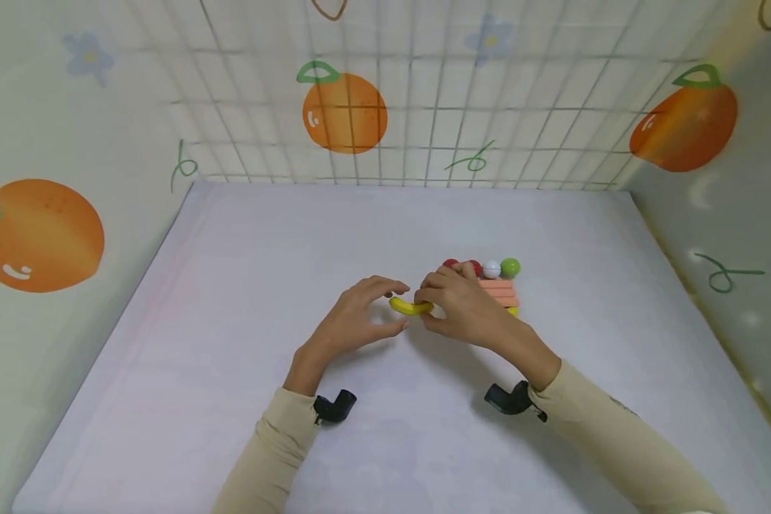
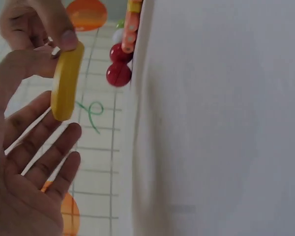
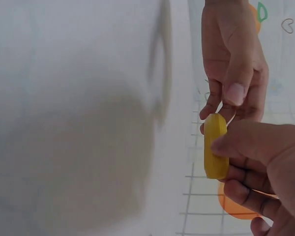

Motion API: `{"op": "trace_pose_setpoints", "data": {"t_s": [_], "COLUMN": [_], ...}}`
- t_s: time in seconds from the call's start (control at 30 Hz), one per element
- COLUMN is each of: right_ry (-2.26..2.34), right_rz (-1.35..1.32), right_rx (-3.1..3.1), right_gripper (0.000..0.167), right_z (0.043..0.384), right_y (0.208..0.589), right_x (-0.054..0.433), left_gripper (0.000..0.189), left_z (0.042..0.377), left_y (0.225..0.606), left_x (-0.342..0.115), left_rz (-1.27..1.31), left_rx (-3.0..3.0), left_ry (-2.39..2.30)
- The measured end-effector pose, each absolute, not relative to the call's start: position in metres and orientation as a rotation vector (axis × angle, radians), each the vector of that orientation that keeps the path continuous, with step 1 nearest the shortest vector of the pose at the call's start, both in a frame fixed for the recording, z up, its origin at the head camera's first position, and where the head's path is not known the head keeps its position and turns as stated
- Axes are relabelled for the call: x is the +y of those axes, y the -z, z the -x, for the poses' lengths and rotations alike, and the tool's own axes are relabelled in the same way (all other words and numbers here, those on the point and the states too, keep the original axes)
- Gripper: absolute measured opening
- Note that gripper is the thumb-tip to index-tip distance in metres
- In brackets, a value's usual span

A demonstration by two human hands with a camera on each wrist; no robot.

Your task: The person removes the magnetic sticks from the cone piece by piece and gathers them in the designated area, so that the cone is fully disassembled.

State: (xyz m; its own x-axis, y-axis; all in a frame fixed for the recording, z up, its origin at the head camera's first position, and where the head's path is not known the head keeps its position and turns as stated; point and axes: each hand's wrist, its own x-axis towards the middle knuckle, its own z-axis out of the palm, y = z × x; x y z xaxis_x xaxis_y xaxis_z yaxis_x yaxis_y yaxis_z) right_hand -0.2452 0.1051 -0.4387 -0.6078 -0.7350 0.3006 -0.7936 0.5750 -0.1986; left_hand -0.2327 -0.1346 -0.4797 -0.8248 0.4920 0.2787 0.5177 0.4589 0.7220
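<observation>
Between the two hands, above the white table [image 1: 263, 235], is a small yellow toy banana [image 1: 406, 307]. The right hand [image 1: 464, 307] pinches one end of it, with its thumb laid on the banana [image 3: 216, 147] in the right wrist view. Around the banana's free end, the left hand [image 1: 358, 314] has its thumb and fingers spread apart. In the left wrist view, the left fingers [image 2: 49, 152] are extended near the banana [image 2: 66, 83]; whether they touch it I cannot tell. Part of the banana's held end is hidden by the right fingers.
Behind the right hand, red balls [image 2: 119, 73], a white ball [image 1: 491, 269] and a green ball [image 1: 510, 268] sit in a row. Nearer are salmon-pink sticks [image 1: 500, 291] and a partly hidden yellow piece [image 1: 513, 311]. Orange-printed cloth [image 1: 244, 86] over a wire grid stands behind the table.
</observation>
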Motion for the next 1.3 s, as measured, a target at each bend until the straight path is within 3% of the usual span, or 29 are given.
{"op": "trace_pose_setpoints", "data": {"t_s": [1.3], "right_ry": [-0.448], "right_rz": [-1.235], "right_rx": [-2.474], "right_gripper": [0.027], "right_z": [0.215], "right_y": [0.426], "right_x": [0.192], "left_gripper": [0.043], "left_z": [0.229], "left_y": [0.472], "left_x": [-0.046], "left_rz": [1.143], "left_rx": [-2.558], "left_ry": [1.391]}}
